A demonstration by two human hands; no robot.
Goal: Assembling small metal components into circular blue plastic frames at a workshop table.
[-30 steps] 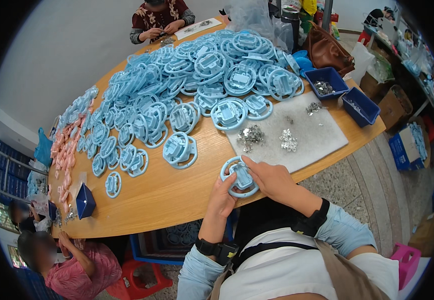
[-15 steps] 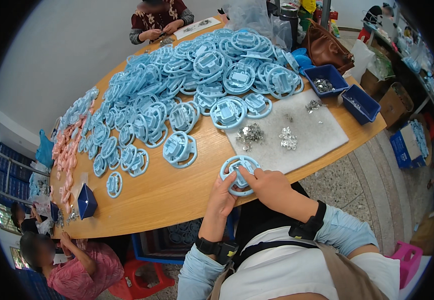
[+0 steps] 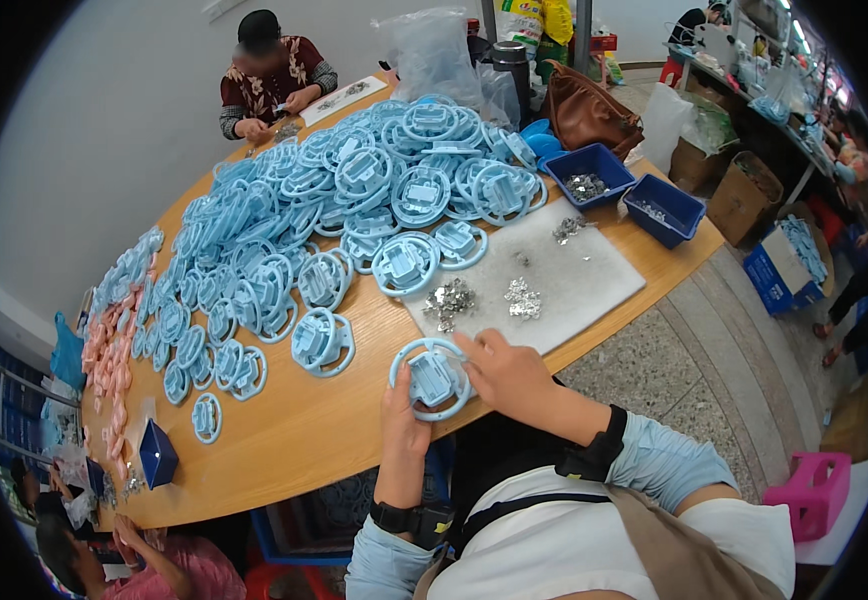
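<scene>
My left hand (image 3: 406,412) grips the lower left rim of a light-blue plastic wheel (image 3: 432,380), a round ring with a raised block across its middle, like a toy steering wheel. The wheel is held up just over the table's near edge, its block side facing me. On its right rim, my right hand (image 3: 509,372) has bent fingers and thumb closed at the edge; any small piece between them is hidden. Just beyond, a white board (image 3: 594,285) carries small heaps of shiny metal pieces (image 3: 449,298), (image 3: 524,298).
A large pile of light-blue wheels (image 3: 354,180) covers the wooden table (image 3: 294,440). Pink parts (image 3: 114,350) lie at the left. Two blue bins (image 3: 594,172), (image 3: 666,208) with metal pieces stand by the board. Co-workers sit at the far side and lower left.
My right hand's fingers have moved from the wheel's middle out to its right rim. The wheel now shows more of its face. The whole view has shifted, with things appearing lower and farther left.
</scene>
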